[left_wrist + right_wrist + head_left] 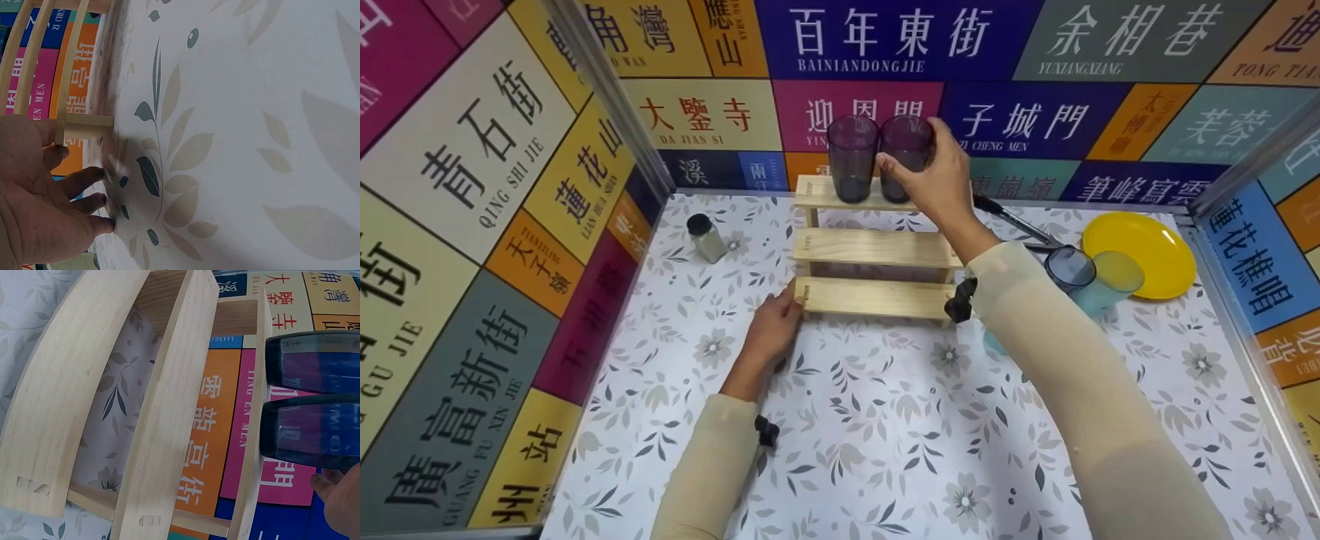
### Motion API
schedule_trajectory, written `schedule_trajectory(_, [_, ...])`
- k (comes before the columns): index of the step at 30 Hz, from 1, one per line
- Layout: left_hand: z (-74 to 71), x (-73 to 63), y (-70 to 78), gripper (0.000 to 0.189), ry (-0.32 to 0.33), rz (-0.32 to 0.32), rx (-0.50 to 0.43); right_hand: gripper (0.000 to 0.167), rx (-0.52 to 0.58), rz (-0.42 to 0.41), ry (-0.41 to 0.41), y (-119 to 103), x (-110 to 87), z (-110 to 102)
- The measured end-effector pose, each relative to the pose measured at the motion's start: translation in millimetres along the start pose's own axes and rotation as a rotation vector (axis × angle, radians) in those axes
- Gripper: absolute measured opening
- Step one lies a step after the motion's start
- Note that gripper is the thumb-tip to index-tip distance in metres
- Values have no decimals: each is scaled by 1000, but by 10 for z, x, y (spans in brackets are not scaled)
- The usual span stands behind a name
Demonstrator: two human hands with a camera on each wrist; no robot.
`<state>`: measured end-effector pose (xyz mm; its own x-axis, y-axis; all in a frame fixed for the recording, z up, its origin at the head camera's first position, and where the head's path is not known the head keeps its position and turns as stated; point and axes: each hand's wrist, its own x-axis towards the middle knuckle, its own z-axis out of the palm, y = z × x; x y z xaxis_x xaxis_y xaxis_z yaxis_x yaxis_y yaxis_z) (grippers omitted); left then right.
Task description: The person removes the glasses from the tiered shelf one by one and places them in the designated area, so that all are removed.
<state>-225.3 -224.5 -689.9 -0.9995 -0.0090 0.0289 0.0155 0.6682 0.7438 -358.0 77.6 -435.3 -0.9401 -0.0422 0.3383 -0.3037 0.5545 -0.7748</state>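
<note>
Pale wood forms the three-step rack point(874, 247), its long axis running from 9 to 3 o'clock. Nearest, the left hand point(775, 325) pinches the left end of the bottom step point(877, 298), with the rack stretching towards 2 o'clock. Farther off, the right hand point(942, 178) has thumb and fingers round a purple glass point(901, 146) at its 10 o'clock, upright on the top step point(816, 195). Just beside, at that glass's 9 o'clock, stands a matching glass point(852, 157).

We count two purple cups point(852, 159), at least two more cups point(1069, 267), one rack point(877, 246) with three steps point(877, 298), two hands point(774, 324), one jar point(707, 243) and one yellow plate point(1161, 249).
</note>
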Motion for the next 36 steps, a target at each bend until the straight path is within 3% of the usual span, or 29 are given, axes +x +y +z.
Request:
schedule_trajectory(19, [-10, -3, 87, 59, -7, -44, -27, 92, 59, 1, 59, 12, 30, 42])
schedule_trajectory(25, [12, 2, 58, 59, 11, -30, -21, 88, 53, 20, 53, 1, 27, 15])
schedule_trajectory(27, [-17, -36, 117, 61, 13, -29, -34, 87, 43, 10, 60, 6, 18, 10])
schedule_trajectory(34, [-282, -253, 603, 60, -13, -76, -96, 81, 34, -63, 85, 19, -25, 7])
schedule_trajectory(36, [-237, -241, 516, 61, 5, -69, -64, 78, 38, -63, 87, 19, -40, 0])
